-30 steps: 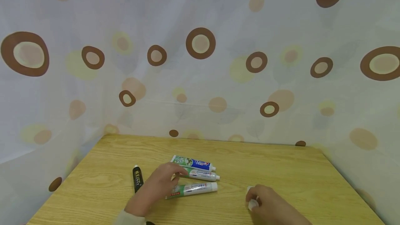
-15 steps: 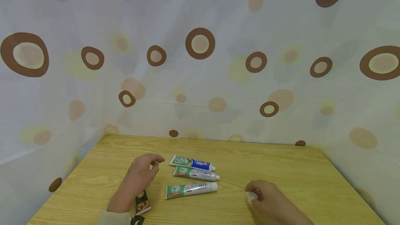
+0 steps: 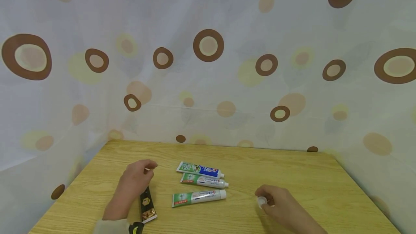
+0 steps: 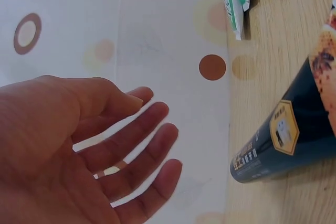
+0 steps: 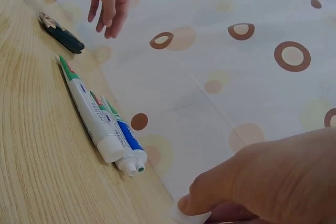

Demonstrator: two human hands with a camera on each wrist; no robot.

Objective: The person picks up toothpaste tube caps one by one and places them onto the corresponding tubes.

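Note:
My left hand (image 3: 134,179) hangs over the far end of a black toothpaste tube (image 3: 147,207), holding nothing; its fingers are relaxed and apart in the left wrist view. The right hand (image 3: 282,204) pinches a small white round cap (image 3: 261,201) between thumb and fingers, just above the table. Between the hands lie a blue-and-green toothpaste tube (image 3: 199,169), a green-and-silver toothpaste tube (image 3: 204,181) against it, and another green-and-silver tube (image 3: 199,198) nearer me. This nearest tube has a wide white cap; the other two show bare narrow nozzles (image 5: 130,169) in the right wrist view.
The wooden table (image 3: 292,169) runs back to a white sheet (image 3: 227,82) with brown and yellow circles, which also hangs at both sides. A dark wristband (image 3: 135,227) shows at the left sleeve.
My left hand has drawn back leftward from the green-and-silver tubes to over the black tube. The right hand stays about where it was, with its fingers shifted slightly on the white cap.

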